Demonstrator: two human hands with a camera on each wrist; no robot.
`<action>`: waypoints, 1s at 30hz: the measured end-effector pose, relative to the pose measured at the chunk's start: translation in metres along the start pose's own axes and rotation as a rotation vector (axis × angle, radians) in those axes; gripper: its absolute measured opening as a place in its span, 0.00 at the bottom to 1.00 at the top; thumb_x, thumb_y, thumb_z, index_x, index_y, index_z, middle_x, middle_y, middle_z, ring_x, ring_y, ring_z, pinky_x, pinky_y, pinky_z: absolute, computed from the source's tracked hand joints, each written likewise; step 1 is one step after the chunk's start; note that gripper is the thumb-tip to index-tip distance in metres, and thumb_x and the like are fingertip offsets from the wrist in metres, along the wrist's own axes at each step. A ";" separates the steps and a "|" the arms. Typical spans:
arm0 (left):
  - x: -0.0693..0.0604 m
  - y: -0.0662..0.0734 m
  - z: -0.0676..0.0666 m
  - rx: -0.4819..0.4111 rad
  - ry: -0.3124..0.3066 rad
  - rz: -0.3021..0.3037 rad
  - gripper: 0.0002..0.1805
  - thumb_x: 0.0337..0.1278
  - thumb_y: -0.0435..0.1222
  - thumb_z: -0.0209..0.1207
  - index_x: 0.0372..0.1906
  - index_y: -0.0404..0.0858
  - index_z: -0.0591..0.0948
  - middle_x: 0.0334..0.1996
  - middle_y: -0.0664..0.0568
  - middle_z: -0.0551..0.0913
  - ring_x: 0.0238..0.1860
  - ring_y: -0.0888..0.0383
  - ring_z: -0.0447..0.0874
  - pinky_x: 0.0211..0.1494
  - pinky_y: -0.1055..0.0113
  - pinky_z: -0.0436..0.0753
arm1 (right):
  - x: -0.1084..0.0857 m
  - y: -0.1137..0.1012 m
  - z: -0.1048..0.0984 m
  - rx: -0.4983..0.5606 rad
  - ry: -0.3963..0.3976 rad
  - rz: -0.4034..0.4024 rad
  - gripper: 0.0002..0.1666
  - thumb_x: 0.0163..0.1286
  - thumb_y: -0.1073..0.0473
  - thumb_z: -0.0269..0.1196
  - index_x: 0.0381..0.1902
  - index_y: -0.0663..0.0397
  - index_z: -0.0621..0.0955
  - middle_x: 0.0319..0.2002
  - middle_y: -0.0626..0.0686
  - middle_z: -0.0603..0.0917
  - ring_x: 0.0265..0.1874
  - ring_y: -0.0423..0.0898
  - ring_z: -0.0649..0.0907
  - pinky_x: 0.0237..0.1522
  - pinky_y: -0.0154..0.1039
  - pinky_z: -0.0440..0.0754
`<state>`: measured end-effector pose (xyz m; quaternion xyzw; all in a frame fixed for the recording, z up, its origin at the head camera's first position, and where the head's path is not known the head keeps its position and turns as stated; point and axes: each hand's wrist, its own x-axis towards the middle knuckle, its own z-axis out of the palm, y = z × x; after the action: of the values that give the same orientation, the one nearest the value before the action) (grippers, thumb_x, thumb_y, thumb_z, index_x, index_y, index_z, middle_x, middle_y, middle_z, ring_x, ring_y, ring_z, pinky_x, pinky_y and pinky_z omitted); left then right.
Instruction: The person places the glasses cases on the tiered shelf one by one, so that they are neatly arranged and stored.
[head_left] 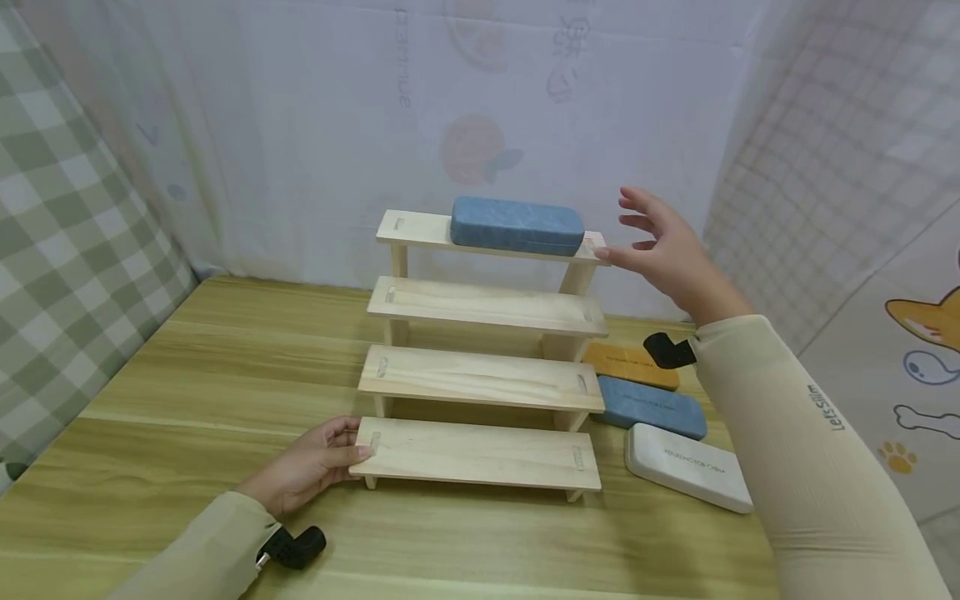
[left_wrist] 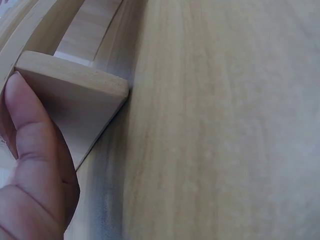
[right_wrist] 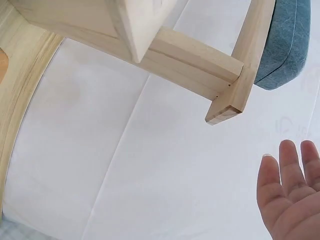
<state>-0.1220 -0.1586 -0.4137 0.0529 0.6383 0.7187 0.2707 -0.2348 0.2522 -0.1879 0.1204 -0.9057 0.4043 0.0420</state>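
Note:
A pale wooden four-tier stepped rack (head_left: 480,450) stands on the table. My left hand (head_left: 311,467) pinches the left end of its lowest board, thumb on top; the left wrist view shows a finger against the board's support (left_wrist: 75,100). On the top board lies a blue oblong case (head_left: 517,225), right of the middle. My right hand (head_left: 663,250) is by the right end of that board with its fingers spread, holding nothing. In the right wrist view its fingers (right_wrist: 287,187) are apart from the rack and the blue case (right_wrist: 285,45).
Right of the rack lie an orange case (head_left: 630,367), a second blue case (head_left: 652,407) and a white case (head_left: 686,467), under my right forearm's side. Behind the wood-grain table (head_left: 225,367) hangs a white printed curtain (head_left: 300,150). Checked cloth (head_left: 75,167) hangs at the left.

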 end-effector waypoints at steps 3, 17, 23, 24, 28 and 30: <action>0.001 0.000 0.000 0.002 -0.004 0.005 0.35 0.65 0.30 0.56 0.67 0.20 0.51 0.48 0.45 0.74 0.45 0.58 0.78 0.48 0.65 0.81 | -0.009 0.006 0.000 0.002 0.026 -0.014 0.52 0.64 0.52 0.67 0.77 0.36 0.51 0.75 0.49 0.56 0.71 0.53 0.61 0.66 0.57 0.64; 0.002 0.000 -0.002 0.008 -0.002 0.013 0.36 0.64 0.29 0.56 0.67 0.18 0.50 0.45 0.46 0.75 0.42 0.58 0.79 0.46 0.64 0.82 | -0.054 0.048 -0.020 -0.005 0.137 -0.031 0.48 0.66 0.58 0.65 0.77 0.42 0.53 0.72 0.54 0.61 0.68 0.48 0.64 0.58 0.29 0.68; 0.002 0.000 -0.002 0.011 -0.010 0.014 0.35 0.64 0.29 0.56 0.66 0.18 0.51 0.44 0.47 0.75 0.42 0.58 0.79 0.45 0.65 0.82 | -0.072 0.071 -0.031 0.013 0.141 -0.020 0.47 0.67 0.61 0.63 0.77 0.44 0.53 0.71 0.53 0.62 0.65 0.41 0.65 0.49 0.19 0.68; 0.002 0.000 -0.002 0.009 -0.011 0.014 0.34 0.64 0.29 0.56 0.66 0.19 0.52 0.44 0.47 0.75 0.42 0.58 0.79 0.45 0.65 0.82 | -0.075 0.075 -0.032 0.010 0.138 -0.022 0.46 0.67 0.62 0.63 0.77 0.45 0.53 0.71 0.53 0.62 0.64 0.41 0.65 0.49 0.18 0.68; 0.002 0.000 -0.003 0.006 -0.011 0.011 0.34 0.64 0.29 0.56 0.66 0.19 0.52 0.44 0.47 0.75 0.42 0.58 0.80 0.46 0.65 0.83 | -0.088 0.089 -0.037 -0.001 0.129 -0.019 0.46 0.68 0.63 0.62 0.77 0.48 0.52 0.70 0.50 0.63 0.64 0.37 0.65 0.49 0.18 0.67; 0.002 0.000 -0.003 0.008 -0.010 0.008 0.34 0.64 0.29 0.56 0.66 0.19 0.52 0.44 0.47 0.75 0.42 0.58 0.80 0.46 0.65 0.82 | -0.094 0.095 -0.038 -0.005 0.123 -0.005 0.45 0.69 0.63 0.61 0.77 0.49 0.52 0.68 0.48 0.64 0.62 0.34 0.65 0.49 0.18 0.67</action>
<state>-0.1249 -0.1600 -0.4151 0.0602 0.6396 0.7169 0.2706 -0.1683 0.3593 -0.2473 0.0976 -0.9020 0.4087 0.0991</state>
